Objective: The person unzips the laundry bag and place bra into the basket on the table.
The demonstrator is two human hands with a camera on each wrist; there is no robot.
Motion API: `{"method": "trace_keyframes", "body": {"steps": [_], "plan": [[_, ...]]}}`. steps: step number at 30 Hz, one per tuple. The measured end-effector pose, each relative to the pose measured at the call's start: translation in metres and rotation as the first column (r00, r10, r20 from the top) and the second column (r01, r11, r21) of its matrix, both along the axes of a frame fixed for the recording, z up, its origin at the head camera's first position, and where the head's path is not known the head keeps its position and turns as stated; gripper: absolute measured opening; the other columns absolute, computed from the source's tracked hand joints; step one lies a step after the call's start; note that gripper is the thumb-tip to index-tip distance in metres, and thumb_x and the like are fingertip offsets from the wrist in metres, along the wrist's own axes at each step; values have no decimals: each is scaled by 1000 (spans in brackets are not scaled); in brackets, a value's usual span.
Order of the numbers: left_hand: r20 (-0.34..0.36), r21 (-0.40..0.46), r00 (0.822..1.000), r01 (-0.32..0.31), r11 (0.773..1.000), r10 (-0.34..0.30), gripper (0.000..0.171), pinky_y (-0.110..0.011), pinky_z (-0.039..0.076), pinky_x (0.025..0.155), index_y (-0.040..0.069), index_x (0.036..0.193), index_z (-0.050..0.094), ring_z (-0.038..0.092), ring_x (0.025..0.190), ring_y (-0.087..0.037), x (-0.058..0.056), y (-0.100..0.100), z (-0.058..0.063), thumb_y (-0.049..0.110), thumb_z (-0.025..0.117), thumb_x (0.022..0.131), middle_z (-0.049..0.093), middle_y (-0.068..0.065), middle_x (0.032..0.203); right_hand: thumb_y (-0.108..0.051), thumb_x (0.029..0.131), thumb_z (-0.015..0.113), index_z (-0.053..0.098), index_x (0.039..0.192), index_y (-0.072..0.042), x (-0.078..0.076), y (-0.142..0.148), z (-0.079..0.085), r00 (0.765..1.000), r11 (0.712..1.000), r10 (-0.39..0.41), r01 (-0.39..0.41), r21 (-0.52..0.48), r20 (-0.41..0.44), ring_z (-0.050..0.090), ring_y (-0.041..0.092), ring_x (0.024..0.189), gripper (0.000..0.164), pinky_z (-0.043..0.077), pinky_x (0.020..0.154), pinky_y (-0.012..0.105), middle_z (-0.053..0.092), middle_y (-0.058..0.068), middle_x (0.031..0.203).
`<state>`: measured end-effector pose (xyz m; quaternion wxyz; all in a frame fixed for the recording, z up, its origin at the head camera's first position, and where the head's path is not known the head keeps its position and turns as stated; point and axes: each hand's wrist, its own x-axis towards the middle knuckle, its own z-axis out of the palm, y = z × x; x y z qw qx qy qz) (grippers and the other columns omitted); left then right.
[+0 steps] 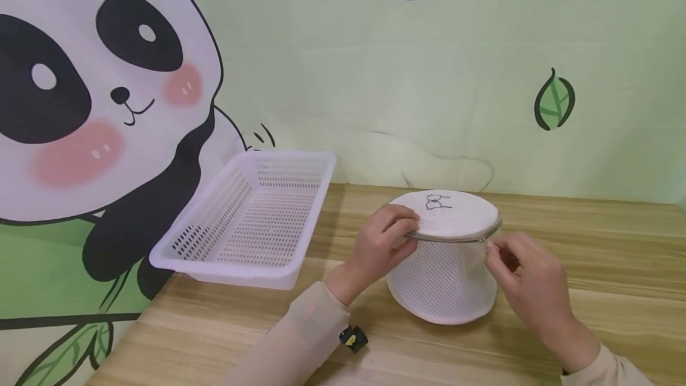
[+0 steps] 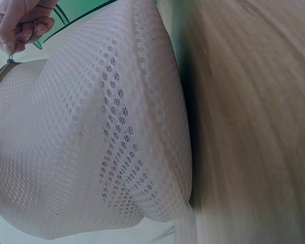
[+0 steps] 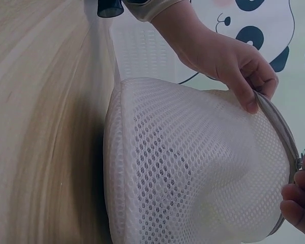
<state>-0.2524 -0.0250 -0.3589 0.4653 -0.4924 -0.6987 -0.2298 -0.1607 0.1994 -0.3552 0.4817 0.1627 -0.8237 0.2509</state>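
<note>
A round white mesh laundry bag point(image 1: 442, 282) stands upright on the wooden table, its lid point(image 1: 461, 213) lying over the top with a small drawn figure on it. A grey zipper point(image 3: 277, 119) runs round the rim. My left hand point(image 1: 382, 240) pinches that rim at the left front, thumb below and fingers on top. At the right front, my right hand point(image 1: 530, 279) pinches the zipper pull point(image 2: 10, 59) between thumb and fingertips. In the right wrist view the mesh wall dents inward below the zipper.
Left of the bag, a white perforated plastic basket point(image 1: 292, 273) sits on the table point(image 1: 605, 308). A small black object with a yellow mark point(image 1: 354, 338) lies near my left sleeve. Behind stands a green backdrop point(image 1: 321, 76) printed with a panda and leaves.
</note>
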Motion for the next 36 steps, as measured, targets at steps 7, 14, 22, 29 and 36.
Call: {"method": "trace_keyframes", "body": {"steps": [7,14,22,29,36], "plan": [[0,3,1000,4,1000,-4,17,-21,53,87,5,86,62,62,92,-17,0,0,0,1,72,73,65,-6,98,-2,72,63,61,69,-6,1,0,0,1000,1000,1,-1,9,7,43,1,57,6,35,49,9,53,-2,62],[6,1,1000,-3,1000,3,17,-21,53,87,5,86,62,62,92,-17,0,0,0,2,73,73,65,-7,98,-2,72,63,61,69,-7,0,0,0,1000,1000,6,-6,8,-3,44,1,57,6,36,49,9,54,-2,62],[10,-7,1000,-10,1000,10,17,-21,53,87,5,87,62,62,93,-17,0,0,0,2,73,74,65,-7,99,-2,71,63,61,68,-7,-1,0,-1,1000,1000,11,-11,5,-9,44,1,57,6,36,49,9,54,-3,62],[9,-11,1000,-16,1000,16,17,-20,53,88,5,87,63,62,93,-17,0,-1,1,2,73,74,65,-6,99,-2,71,63,60,68,-8,-1,0,-1,1000,1000,12,-12,8,-6,43,1,57,8,35,49,9,53,-4,62],[35,4,999,-30,1000,30,19,-19,52,87,5,89,63,61,93,-18,-3,-4,0,0,73,73,64,-8,100,-1,72,62,59,67,-7,0,3,2,1000,1000,0,0,-4,1,44,0,57,8,35,48,10,52,-3,61]]}}
